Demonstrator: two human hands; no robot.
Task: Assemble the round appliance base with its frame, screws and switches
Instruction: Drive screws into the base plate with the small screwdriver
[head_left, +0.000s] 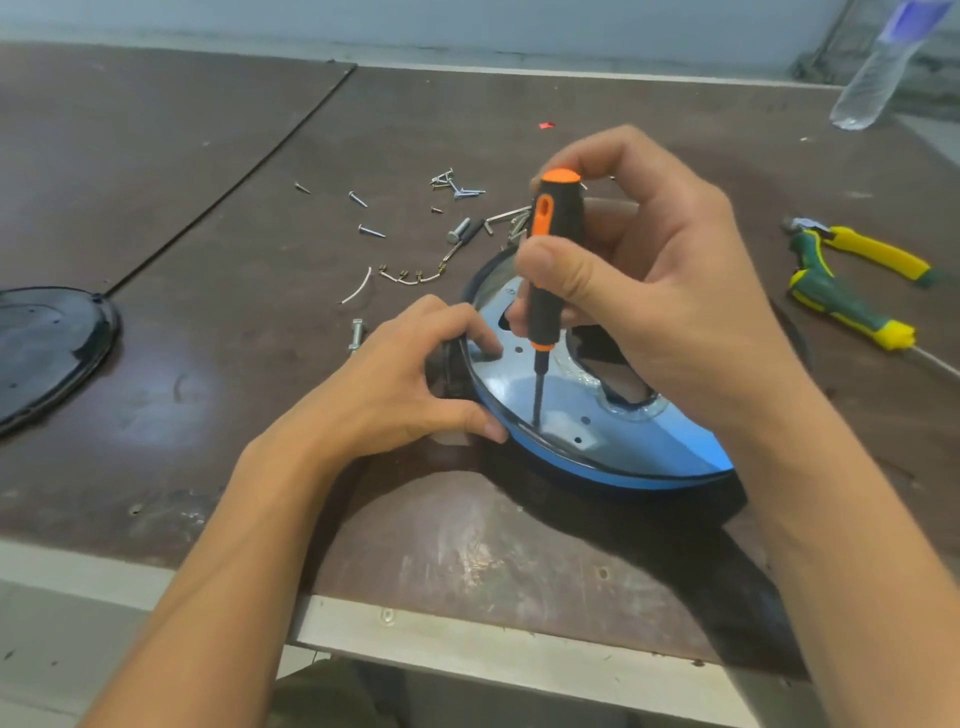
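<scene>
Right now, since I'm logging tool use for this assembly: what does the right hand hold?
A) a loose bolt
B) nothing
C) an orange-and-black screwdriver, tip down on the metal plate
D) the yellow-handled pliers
C: the right hand grips the orange-and-black screwdriver upright, its tip on the metal plate of the round base, while the pliers lie apart to the right.

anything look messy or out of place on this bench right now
Only the hardware: loose screws and short wire pieces lie scattered on the table behind the round base, not gathered together, and one bolt lies close by the left hand. Nothing looks spilled or broken.
</scene>
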